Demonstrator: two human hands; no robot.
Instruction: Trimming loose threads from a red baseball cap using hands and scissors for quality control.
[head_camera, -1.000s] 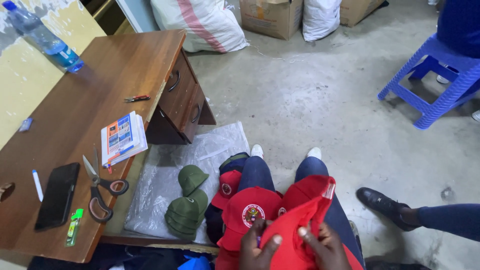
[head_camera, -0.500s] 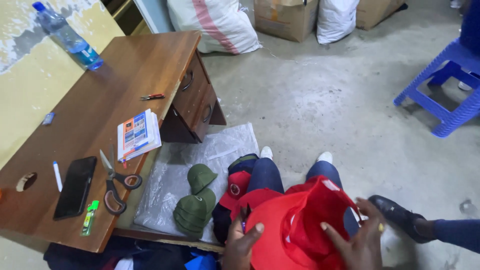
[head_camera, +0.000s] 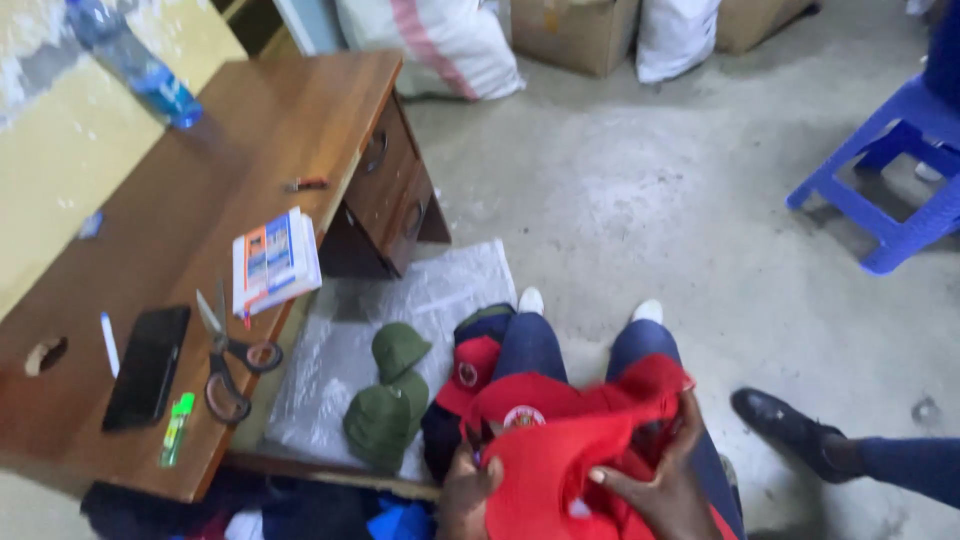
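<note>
Red cap (head_camera: 570, 470) sits right in the lap at about 6 o'clock of the view, on top of more red caps piled over the knees. Left hand (head_camera: 468, 498) has its grip clamped on the cap's near edge at 7 o'clock, thumb on top. Right hand (head_camera: 655, 480) is grasping the far side, fingers (head_camera: 688, 425) reaching up over the crown toward 1 o'clock.

Handling-wise I'd guess it's light and floppy: the cloth bunches and folds wherever the hands press, so it won't hold shape by itself. Not slippery, not fragile. Best place to grab looks like the brim or the seam edge, since the crown just collapses.

Around it: green caps (head_camera: 388, 400) on a clear plastic sheet (head_camera: 440, 290) on the floor at 9 o'clock of the lap. Wooden desk (head_camera: 290, 110) off at 10 o'clock carries scissors (head_camera: 232, 362), a black phone (head_camera: 148, 366), a small booklet (head_camera: 274, 258) and a water bottle (head_camera: 135, 62). Blue plastic stool (head_camera: 885, 160) at 2 o'clock.
</note>
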